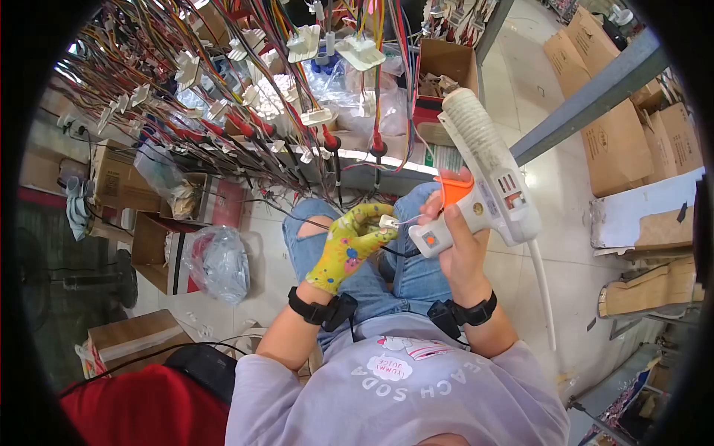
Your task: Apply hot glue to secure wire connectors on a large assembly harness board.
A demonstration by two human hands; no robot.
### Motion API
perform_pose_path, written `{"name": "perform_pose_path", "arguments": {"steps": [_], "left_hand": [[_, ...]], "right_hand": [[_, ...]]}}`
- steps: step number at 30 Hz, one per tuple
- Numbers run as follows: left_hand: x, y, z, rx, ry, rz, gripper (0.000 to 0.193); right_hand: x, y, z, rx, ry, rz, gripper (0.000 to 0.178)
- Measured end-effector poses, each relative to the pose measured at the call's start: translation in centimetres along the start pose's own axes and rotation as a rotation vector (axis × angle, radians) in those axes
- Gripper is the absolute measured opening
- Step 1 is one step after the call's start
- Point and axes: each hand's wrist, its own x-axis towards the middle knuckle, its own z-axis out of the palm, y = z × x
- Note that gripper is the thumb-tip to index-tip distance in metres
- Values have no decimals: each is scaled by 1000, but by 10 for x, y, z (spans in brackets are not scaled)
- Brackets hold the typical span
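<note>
My left hand (346, 249), in a yellow flowered glove, pinches a small white plastic connector (388, 221) between thumb and fingers. A thin pale wire runs from that connector toward my right hand (462, 260). Bare and wrapped round the handle, the right hand grips a white hot glue gun (483, 160) with an orange trigger (455, 190). The gun's body points up and away, its tip near the bench edge. A white cord (541, 290) hangs from its rear end. Both hands are above my knees, close together; whether the gun's trigger is squeezed I cannot tell.
Bundles of coloured wires with white connectors (303, 43) hang ahead over a bench with plastic bags. Red-and-black clips (378, 145) dangle at its front edge. A grey metal post (587, 97) slants at right. Cardboard boxes (613, 141) stand right; a bagged bundle (217, 262) lies left.
</note>
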Motion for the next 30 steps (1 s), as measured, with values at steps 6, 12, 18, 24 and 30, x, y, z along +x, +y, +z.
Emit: {"name": "perform_pose_path", "arguments": {"steps": [6,12,18,24,30], "left_hand": [[-14,3,-2,-260,39,-28,43],[-9,-1,8,-236,81,-25,39],[-1,-12,18,-488,345,19,30],[12,-24,15,-507,436,65,23],[16,-22,5,-584,430,153,27]], "right_hand": [[3,3,-7,-47,59,-153,52],[-27,14,-23,-70,63,-87,55],[-60,16,-29,-129,14,-58,55],[-69,7,-40,-286,-116,112,66],[-73,10,-58,-434,-318,141,67]]}}
